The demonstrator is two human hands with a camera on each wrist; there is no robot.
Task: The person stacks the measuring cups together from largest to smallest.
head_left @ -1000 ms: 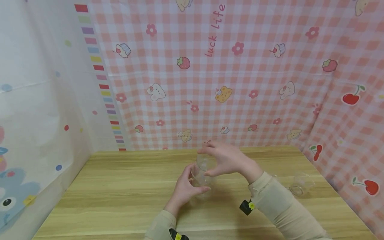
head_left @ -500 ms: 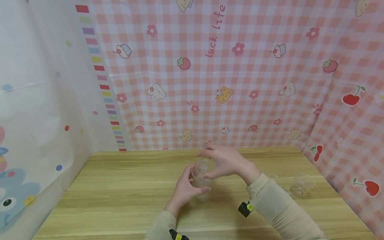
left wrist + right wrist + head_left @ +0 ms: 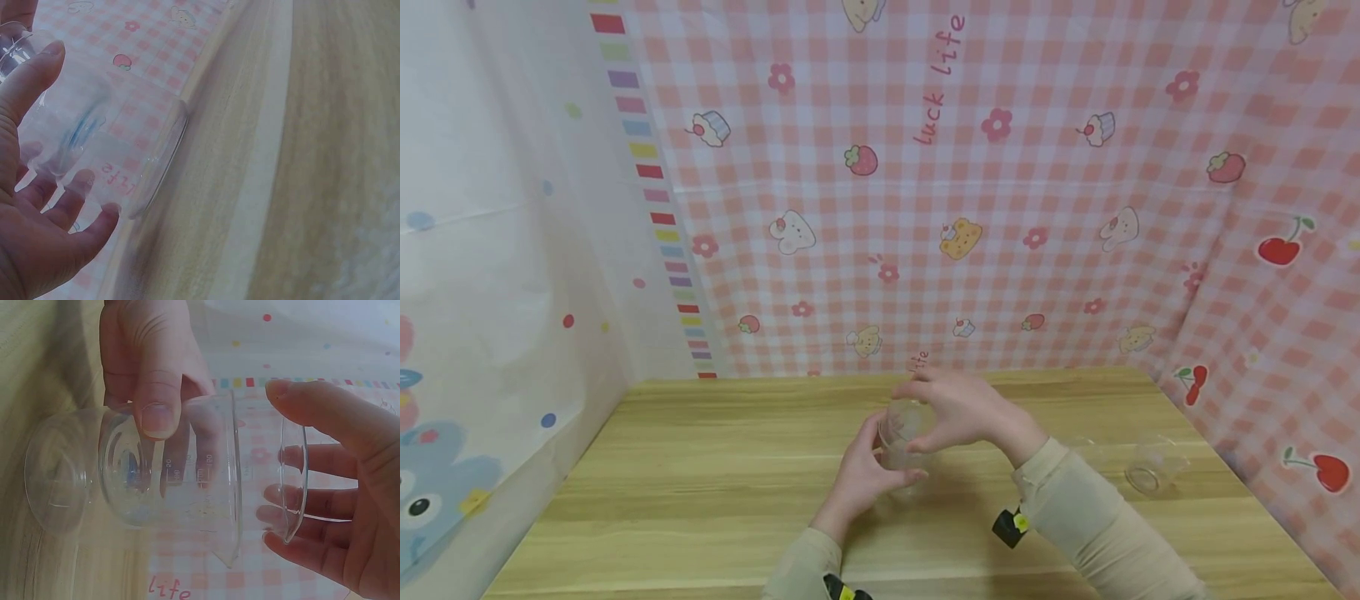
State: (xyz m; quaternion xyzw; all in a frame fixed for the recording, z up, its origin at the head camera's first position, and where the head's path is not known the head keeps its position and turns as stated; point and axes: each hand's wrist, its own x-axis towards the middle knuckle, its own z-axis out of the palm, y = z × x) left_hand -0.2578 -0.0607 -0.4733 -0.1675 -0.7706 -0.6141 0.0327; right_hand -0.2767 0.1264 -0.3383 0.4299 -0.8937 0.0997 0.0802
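Note:
Two clear glass beakers are nested upright at the middle of the table. Around the lower, outer beaker (image 3: 203, 519), which bears printed scale marks, my left hand (image 3: 863, 467) curls its thumb and fingers. The inner beaker (image 3: 269, 478) stands partly inside it, its rim above the outer rim. My right hand (image 3: 966, 408) holds that inner beaker near the rim from above, thumb on one side and fingers on the other. In the left wrist view the outer beaker (image 3: 140, 147) has its base at the tabletop.
Another clear beaker (image 3: 1152, 467) stands on the wooden table (image 3: 700, 500) at the right. A fainter glass outline (image 3: 1084, 450) shows beside it, partly behind the right sleeve. A pink checked cloth (image 3: 880, 208) hangs along the back.
My right hand has moved slightly down, and the inner beaker has sunk deeper into the outer one. The left hand has kept its place and its grip.

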